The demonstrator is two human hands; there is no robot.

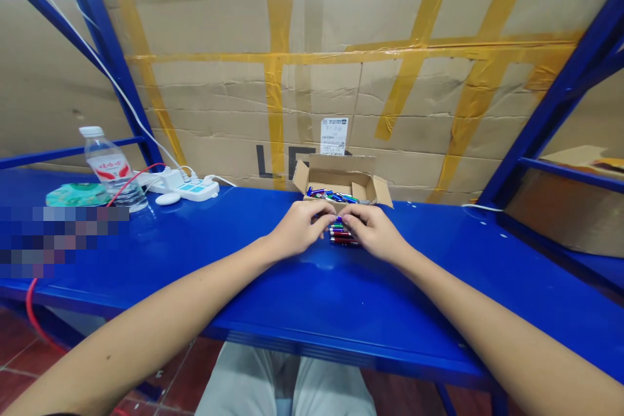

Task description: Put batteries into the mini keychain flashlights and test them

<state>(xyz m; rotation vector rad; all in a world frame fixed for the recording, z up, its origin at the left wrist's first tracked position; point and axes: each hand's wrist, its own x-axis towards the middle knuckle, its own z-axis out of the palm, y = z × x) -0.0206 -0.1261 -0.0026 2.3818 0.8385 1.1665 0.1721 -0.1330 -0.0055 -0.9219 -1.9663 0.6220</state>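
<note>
My left hand (305, 226) and my right hand (374, 231) meet above the blue table, fingers pinched. Between their fingertips is a small purple pen-like metallic tube (339, 218), mostly covered by the fingers. Just below it, several similar shiny tubes lie side by side on the table, among them a green one (337, 227) and a dark red one (343, 241). My right hand partly hides their right ends. Behind the hands stands an open cardboard box (364, 190) with its flaps spread. Inside it lie more loose tubes (334, 195) in blue, green and silver.
The blue table (205, 273) carries a water bottle (112, 166), a turquoise packet (77, 194) and a white power strip (199, 188) with cables at the left. A taped cardboard panel (219, 104) walls the back. Blue metal posts (550, 97) flank it.
</note>
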